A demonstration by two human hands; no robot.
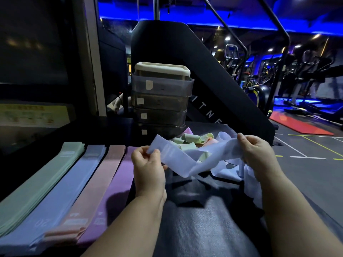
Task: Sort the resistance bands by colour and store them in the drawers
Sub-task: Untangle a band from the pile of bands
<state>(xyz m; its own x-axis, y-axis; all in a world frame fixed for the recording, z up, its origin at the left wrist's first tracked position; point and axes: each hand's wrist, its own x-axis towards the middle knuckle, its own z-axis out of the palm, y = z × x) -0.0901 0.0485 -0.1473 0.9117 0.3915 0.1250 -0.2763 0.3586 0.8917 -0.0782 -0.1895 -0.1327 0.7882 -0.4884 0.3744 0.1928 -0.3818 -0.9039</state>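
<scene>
**Item:** pale blue band [185, 160], a thin, flat, matte elastic strip with a twist in it, held at centre frame between both hands.

**Grip:** left hand [148, 164] pinched one end between thumb and curled fingers. Right hand [258, 154] was curled round the other end.

**Risk, as judged:** loose bands trailing under the right hand could drag along. The blue lighting made the blue stack [65, 191] and purple stack [118, 182], lower left, easy to confuse.

**Also present:** drawer unit [161, 101], translucent and round-cornered. Crumpled unsorted pile [193, 141] lay at its foot.
</scene>
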